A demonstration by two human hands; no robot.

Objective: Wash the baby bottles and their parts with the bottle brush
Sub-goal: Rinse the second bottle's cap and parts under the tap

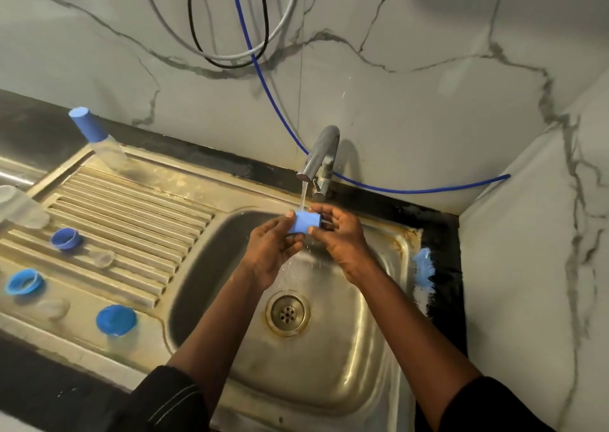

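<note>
Both hands hold a blue bottle cap [304,222] over the steel sink [333,359], under water running from the tap [319,153]. My left hand [272,248] pinches its left end and my right hand [341,234] pinches its right end. The blue and white bottle brush [422,275] lies on the sink's right rim. A capped baby bottle [95,136] stands at the back left of the drainboard [131,207]. Two blue rings [66,239] [24,281], a blue cap [116,319] and a clear teat [103,257] lie on the drainboard.
A clear bottle body [18,207] lies at the far left edge. A blue hose [412,189] runs along the marble wall behind the tap, with cables [211,49] hanging above. The marble side wall [534,267] closes in the right.
</note>
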